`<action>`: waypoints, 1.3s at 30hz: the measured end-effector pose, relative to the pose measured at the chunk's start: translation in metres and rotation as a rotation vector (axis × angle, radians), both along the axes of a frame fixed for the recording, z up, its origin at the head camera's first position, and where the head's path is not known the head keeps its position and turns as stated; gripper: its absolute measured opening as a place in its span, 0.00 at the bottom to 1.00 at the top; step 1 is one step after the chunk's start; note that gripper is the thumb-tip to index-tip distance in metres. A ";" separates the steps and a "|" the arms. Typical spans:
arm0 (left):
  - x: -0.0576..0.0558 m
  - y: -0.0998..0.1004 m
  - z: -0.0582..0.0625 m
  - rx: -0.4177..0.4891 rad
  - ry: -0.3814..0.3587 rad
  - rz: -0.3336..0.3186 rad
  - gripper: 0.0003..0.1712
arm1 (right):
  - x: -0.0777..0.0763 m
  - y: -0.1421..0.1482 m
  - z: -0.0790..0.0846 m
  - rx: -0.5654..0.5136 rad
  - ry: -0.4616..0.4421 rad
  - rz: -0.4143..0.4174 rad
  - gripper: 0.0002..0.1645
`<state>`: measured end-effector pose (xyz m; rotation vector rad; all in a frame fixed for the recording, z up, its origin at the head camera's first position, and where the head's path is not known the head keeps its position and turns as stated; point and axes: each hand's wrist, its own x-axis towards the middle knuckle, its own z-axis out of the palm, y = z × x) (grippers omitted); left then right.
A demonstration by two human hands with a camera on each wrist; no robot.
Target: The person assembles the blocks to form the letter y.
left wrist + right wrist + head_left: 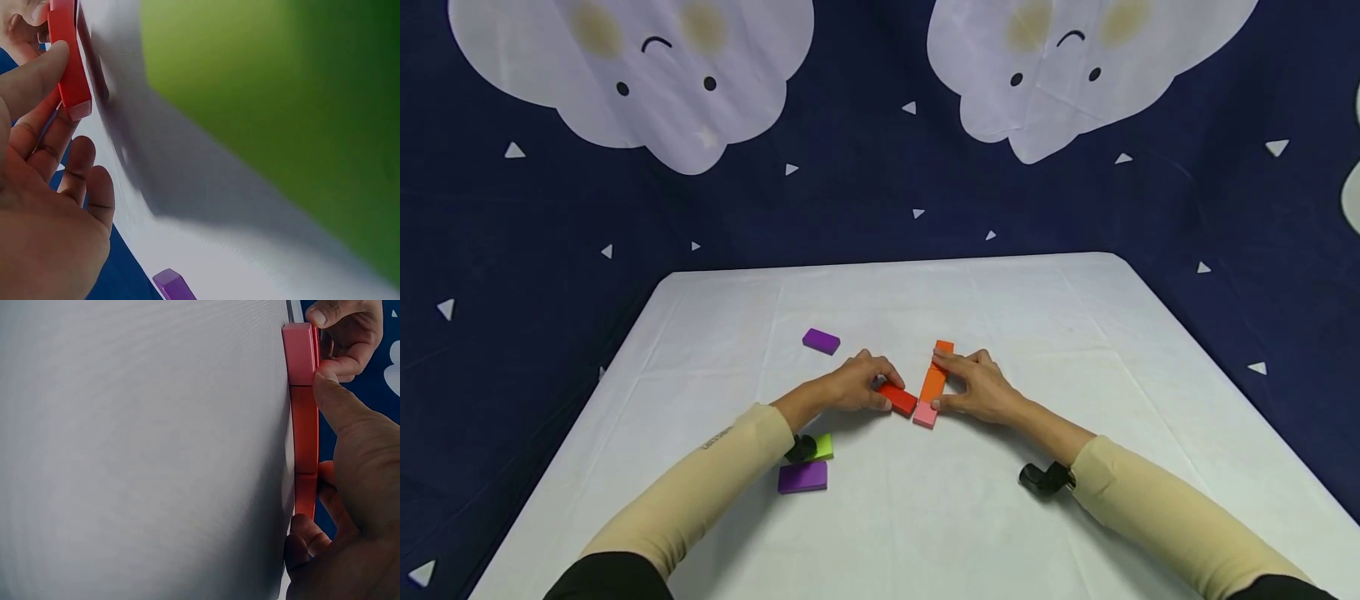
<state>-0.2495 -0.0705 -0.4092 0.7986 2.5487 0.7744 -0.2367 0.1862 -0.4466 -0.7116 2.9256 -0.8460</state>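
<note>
Between thumb and fingers, my left hand (853, 383) pinches a red block (898, 399), whose right end meets the row beside it. That row has a pink block (925, 415) at its near end and two orange blocks, the middle one (933, 387) and the far one (945, 346). My right hand (988, 392) holds the row from the right, its thumb by the joint of pink and orange, its fingers at the far orange block. In the right wrist view, the pink block (300, 354) and middle orange block (305, 428) stand end to end, the red one behind.
A purple block (822, 341) lies beyond my left hand. Under my left forearm are a lime-green block (825, 447), partly hidden by the wrist camera (801, 449), and another purple block (802, 478). White cloth (955, 525) covers the table; a dark blue patterned curtain (865, 217) hangs behind.
</note>
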 end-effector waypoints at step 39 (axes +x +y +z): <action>0.001 0.003 0.001 -0.062 0.033 -0.033 0.17 | 0.001 0.000 -0.001 0.000 -0.012 -0.001 0.48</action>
